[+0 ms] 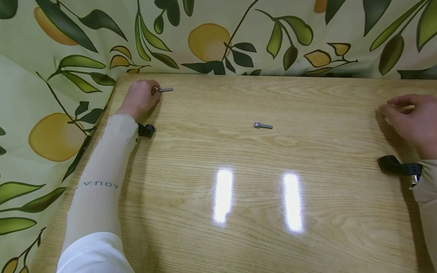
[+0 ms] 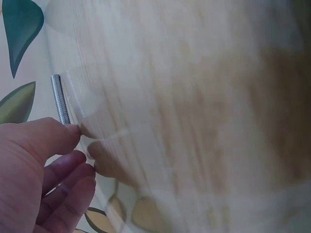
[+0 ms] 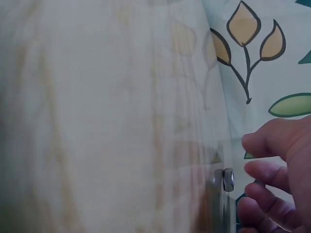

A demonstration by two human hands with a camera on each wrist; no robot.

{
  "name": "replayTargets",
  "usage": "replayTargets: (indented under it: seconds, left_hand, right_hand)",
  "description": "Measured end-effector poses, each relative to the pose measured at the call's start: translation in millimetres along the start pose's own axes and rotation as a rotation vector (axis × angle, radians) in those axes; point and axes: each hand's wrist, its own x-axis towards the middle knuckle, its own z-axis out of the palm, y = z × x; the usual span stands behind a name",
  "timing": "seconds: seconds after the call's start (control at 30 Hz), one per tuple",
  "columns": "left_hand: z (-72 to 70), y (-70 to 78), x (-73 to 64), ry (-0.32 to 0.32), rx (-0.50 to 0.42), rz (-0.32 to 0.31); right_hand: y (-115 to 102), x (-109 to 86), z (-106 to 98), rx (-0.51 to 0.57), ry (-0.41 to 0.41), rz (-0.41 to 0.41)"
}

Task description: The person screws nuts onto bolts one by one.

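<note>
Your L hand (image 1: 140,98) has its fingers pinching one bolt (image 1: 167,90) near the desk's (image 1: 191,159) far L corner — can't tell if it's lifted — while a 2nd bolt (image 1: 263,126) lies untouched mid-desk. Over on your R hand (image 1: 414,118), fingers loosely curled, nothing pinched, just beside a metal piece (image 3: 229,179), prob. a 3rd bolt; so approx. 1 in hand, 2 not yet taken.

Dark capital letters (image 1: 101,184), apparently "AQUA", across the forearm part of the beige left sleeve (image 1: 97,204).
</note>
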Motion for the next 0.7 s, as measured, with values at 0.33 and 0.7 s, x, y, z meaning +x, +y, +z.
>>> replayTargets:
  seconds: [0.33, 0.7]
  left_hand:
    - [-1.6, 6.0, 1.8, -0.006, 0.003, 0.026]
    - [-0.1, 5.0, 2.3, -0.022, -0.009, -0.003]
  right_hand:
    - [5.4, -2.4, 0.0, -0.019, -0.053, -0.003]
    - [11.6, -1.9, -1.7, -0.003, -0.078, 0.018]
